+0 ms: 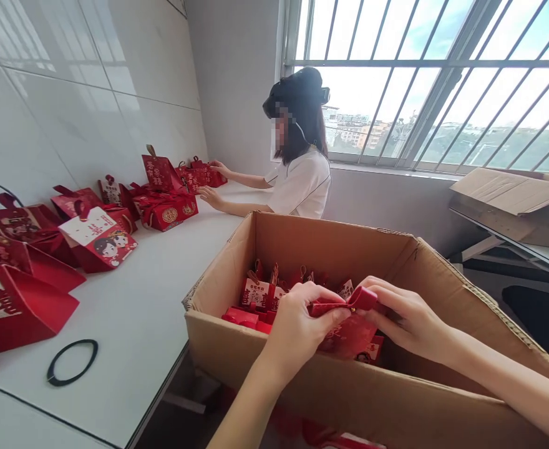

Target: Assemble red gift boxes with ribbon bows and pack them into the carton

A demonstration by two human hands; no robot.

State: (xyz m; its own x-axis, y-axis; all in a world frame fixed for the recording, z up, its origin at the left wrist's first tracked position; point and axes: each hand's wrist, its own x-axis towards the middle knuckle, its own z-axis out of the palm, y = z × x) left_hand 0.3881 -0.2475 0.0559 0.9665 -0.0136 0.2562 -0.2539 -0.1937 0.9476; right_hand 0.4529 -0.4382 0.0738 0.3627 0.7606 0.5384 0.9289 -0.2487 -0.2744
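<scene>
Over the near side of a large cardboard box [302, 374], both my hands hold one red gift box [344, 337] by its top. My left hand [300, 321] pinches the top edge between thumb and fingers. At the other end, my right hand [403, 315] grips the looped red ribbon handle [364, 299]. The gift box's lower part hangs inside the cardboard box, partly behind the near wall. Beneath and behind my hands lie several more red gift boxes [258, 293], some with white printed panels.
Several red gift boxes [99, 240] line the white table [162, 274] at left, with a black ring-shaped band [72, 363] nearer me. A co-worker [302, 168] reaches toward boxes at the table's far end. Another cardboard box [518, 206] stands at right by the barred window.
</scene>
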